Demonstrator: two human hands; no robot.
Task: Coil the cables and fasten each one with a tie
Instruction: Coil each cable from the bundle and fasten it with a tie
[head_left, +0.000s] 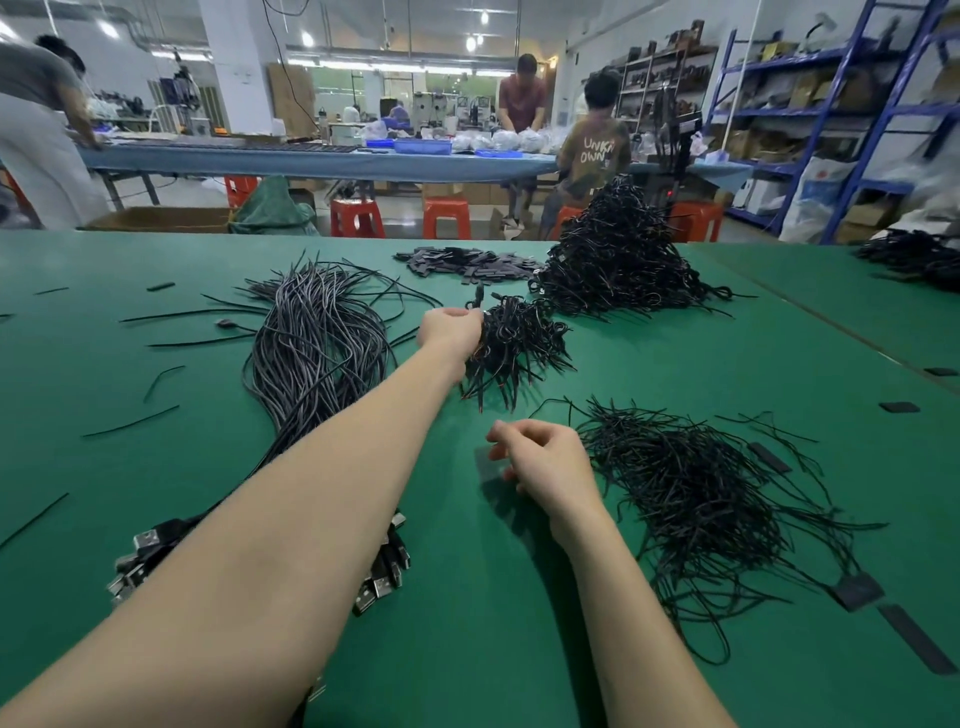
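Left hand (451, 332) is reaching to small pile of coiled black cables (514, 340).
Its fingers are gripping one; right hand (540, 462) is hovering loosely curled, holding nothing, above green table (467, 597).

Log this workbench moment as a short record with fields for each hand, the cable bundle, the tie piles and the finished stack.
left hand: left hand reaches out, fingers curled against the small pile of coiled cables
right hand: right hand loosely curled by the loose ties; whether it pinches one cannot be told
uncoiled cables: long bundle lies left of the arms, USB plugs at the near end
finished stack: tall heap at the far side
flat black pieces: pile beside the heap
surface: green mat
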